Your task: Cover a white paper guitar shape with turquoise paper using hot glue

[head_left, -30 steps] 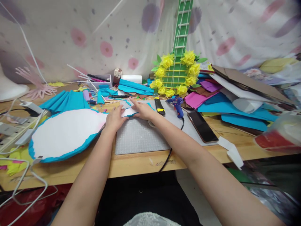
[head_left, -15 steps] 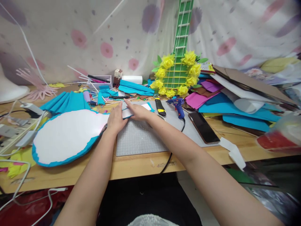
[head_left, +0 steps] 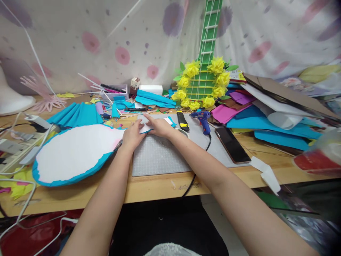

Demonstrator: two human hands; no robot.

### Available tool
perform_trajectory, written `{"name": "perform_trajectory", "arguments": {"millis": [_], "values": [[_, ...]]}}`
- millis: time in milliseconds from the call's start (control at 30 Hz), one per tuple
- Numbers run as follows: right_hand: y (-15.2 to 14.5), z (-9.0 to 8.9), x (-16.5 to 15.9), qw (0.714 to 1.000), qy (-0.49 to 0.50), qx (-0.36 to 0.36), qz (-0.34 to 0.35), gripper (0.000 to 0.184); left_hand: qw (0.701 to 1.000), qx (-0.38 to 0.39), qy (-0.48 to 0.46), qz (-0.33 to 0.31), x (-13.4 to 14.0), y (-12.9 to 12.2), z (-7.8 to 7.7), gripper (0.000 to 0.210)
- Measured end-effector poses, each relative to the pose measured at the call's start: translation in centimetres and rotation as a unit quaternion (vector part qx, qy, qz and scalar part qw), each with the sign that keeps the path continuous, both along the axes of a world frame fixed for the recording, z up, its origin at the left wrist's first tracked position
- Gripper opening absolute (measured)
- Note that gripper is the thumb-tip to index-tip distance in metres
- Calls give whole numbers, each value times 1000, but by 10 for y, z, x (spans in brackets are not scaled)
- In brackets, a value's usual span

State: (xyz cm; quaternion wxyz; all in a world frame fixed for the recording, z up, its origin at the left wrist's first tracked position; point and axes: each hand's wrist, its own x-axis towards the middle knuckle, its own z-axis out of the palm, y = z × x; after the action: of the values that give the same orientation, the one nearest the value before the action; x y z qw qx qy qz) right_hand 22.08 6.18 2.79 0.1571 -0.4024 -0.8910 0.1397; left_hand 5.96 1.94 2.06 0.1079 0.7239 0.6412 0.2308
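A guitar-shaped craft piece (head_left: 77, 153), white on its face with blue crepe paper folded over its edge, lies with its rounded body to the left. Its narrow neck (head_left: 145, 129) reaches right over the grey cutting mat (head_left: 160, 158). My left hand (head_left: 133, 135) grips the neck near where it joins the body, fingers curled over the far edge. Just to the right, my right hand (head_left: 161, 128) is closed on the same neck, thumb side towards the left hand. The neck's white tip with blue paper shows beyond the right hand. Both palms' undersides are hidden.
A yellow-black utility knife (head_left: 182, 121), a blue glue gun (head_left: 203, 121) with a black cord and a phone (head_left: 232, 145) lie on the mat's right side. Behind stands a green paper guitar (head_left: 201, 76) with yellow flowers. Coloured paper (head_left: 271, 121) is piled right; a power strip (head_left: 16, 149) sits left.
The craft piece has shifted slightly left, its body end now a little lower. Both hands stay on the neck, with the left fingers lifted and curled a bit more.
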Motion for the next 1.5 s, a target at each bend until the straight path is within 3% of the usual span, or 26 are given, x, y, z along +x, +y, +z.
{"name": "perform_trajectory", "arguments": {"millis": [167,267,633,800,1033,1233,1367,1500], "values": [[2,-5,-5,997,50,37,48,99,995,97,-1,0,1,-1,-4,69],[3,-7,-9,997,38,20,68,100,992,123,14,-15,0,-1,-6,73],[-1,-4,-10,1000,12,0,0,83,999,34,12,37,0,-2,1,75],[-1,-7,-8,997,67,49,8,89,998,-3,-24,54,-1,-4,2,74],[0,-10,-6,998,52,21,33,92,996,9,-42,77,1,-6,2,69],[0,-11,-7,996,79,30,-6,92,994,92,49,32,1,-6,-2,75],[8,-13,5,992,104,74,15,104,996,52,67,11,-2,-3,-6,66],[14,-11,21,995,82,51,15,114,998,46,45,20,-4,-1,-8,65]]}}
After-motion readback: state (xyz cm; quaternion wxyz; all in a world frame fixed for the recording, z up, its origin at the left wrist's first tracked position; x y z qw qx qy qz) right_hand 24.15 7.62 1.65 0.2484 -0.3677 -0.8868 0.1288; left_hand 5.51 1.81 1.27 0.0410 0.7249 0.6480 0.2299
